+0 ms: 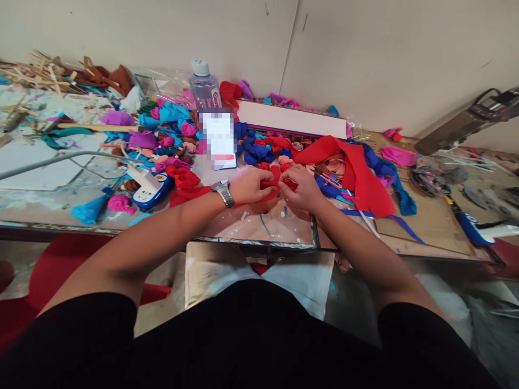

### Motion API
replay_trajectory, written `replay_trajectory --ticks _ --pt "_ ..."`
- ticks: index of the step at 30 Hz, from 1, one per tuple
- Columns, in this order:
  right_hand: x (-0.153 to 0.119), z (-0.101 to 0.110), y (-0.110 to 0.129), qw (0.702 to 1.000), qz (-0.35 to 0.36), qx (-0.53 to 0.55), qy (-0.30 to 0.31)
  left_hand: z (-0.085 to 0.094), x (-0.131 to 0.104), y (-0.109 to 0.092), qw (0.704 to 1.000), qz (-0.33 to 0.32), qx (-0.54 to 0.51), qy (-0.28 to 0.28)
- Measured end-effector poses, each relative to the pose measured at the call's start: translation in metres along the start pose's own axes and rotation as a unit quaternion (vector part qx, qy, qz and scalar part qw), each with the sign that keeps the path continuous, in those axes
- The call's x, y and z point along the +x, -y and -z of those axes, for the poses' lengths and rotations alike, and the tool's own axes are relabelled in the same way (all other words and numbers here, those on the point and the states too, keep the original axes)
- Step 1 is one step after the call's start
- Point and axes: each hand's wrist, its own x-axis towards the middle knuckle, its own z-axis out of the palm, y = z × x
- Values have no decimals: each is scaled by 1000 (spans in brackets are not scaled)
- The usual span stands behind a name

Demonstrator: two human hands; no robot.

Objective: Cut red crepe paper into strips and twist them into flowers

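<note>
Between my two hands, over the front part of the table, is a strip of red fabric (267, 195). My left hand (252, 186), with a metal watch (223, 193) on the wrist, pinches it from the left. From the right, my right hand (299, 186) pinches the same strip, its fingertips almost touching the left ones. One red end trails out under my left wrist. A wide red fabric piece (360, 178) lies folded just beyond my right hand. Blue, red and peach fabric bits (259, 150) are heaped right behind both hands.
Behind my left hand, a phone (220, 138) leans against a clear bottle (204, 86). A power strip (152, 192) with a plugged-in cable sits to the left. Wooden sticks (44, 73) pile up far left. A dark tumbler (458, 121) stands at right, near a blue-handled tool (472, 227).
</note>
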Motion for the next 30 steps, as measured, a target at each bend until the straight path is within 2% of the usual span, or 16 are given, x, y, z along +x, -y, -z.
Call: replay_trajectory --ticks 6,13,18,30 --pt "-1 -2 -1 1000 -19 0 15 -1 0 1 1000 -3 11 3" --pt "0 1 2 1000 -27 5 5 3 0 -1 999 6 -47 -11" --pt "1 3 3 1000 -6 14 11 2 2 1 997 23 -67 5" --pt "3 4 6 1000 -1 8 1 4 2 1 997 17 -71 25"
